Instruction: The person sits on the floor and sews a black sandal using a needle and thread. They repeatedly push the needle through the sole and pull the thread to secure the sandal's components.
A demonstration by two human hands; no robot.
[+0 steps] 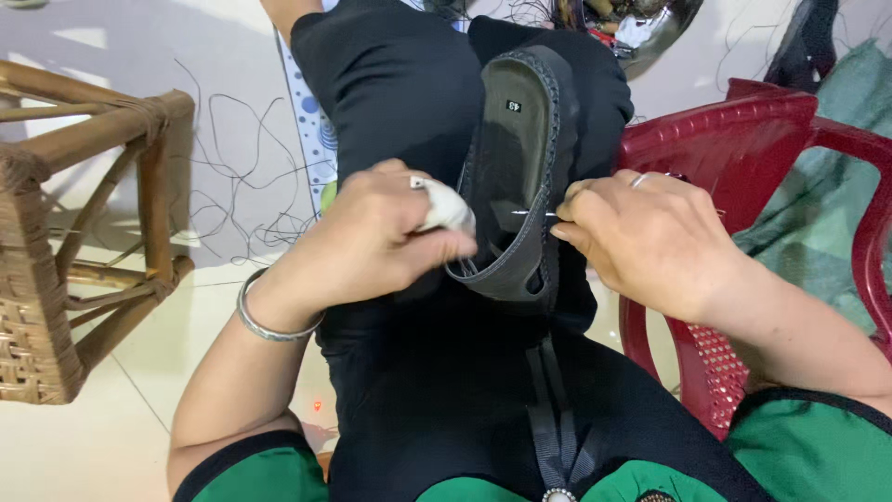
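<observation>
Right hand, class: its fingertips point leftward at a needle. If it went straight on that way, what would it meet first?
Probably the dark grey shoe upper, where the thin metal needle pinched by the right hand already enters its stitched edge; depth is hard to judge.

Home workroom floor, pale tiles (pixel 111 437) lying under the left hand (pixel 372 237), cane stool (pixel 65 242) standing beside it, red plastic chair (pixel 743 139) sitting behind the right hand (pixel 650 242), loose threads (pixel 232 177) trailing.

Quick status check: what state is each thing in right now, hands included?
Left hand: closed on the sandal's edge, one finger wrapped in white.
Right hand: pinching the needle.
Needle: pushed partway through the strap.
Sandal: resting on the lap, insole up.
Red plastic chair: upright.
Wicker stool: upright.
</observation>
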